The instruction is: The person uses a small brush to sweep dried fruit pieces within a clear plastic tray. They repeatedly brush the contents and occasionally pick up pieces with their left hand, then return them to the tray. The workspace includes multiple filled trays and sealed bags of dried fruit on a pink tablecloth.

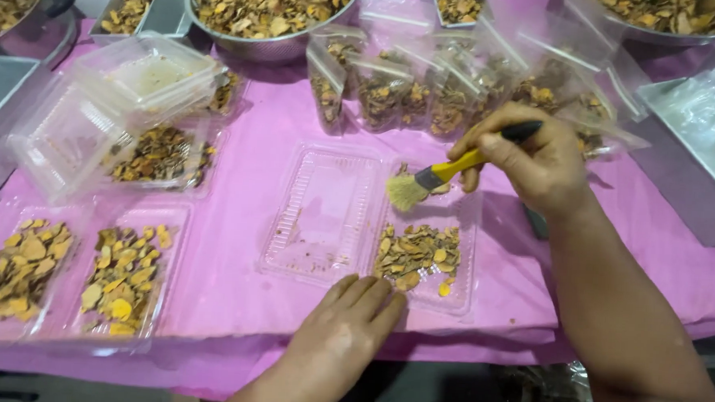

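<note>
My right hand (536,156) grips a small brush (443,174) with a yellow and black handle, its pale bristles hovering over the back of a clear plastic clamshell container (325,216) lying opened flat on the pink table cover. The container's right half holds a pile of dried yellow-brown chips (416,253); its left half is nearly bare. My left hand (346,321) rests flat, palm down, on the near edge of that container, fingers together.
Two open trays of dried chips (121,275) lie at the near left, with stacked clamshells (138,83) behind them. Several filled clear bags (427,83) stand at the back centre. Metal bowls (269,8) and trays of chips line the far edge.
</note>
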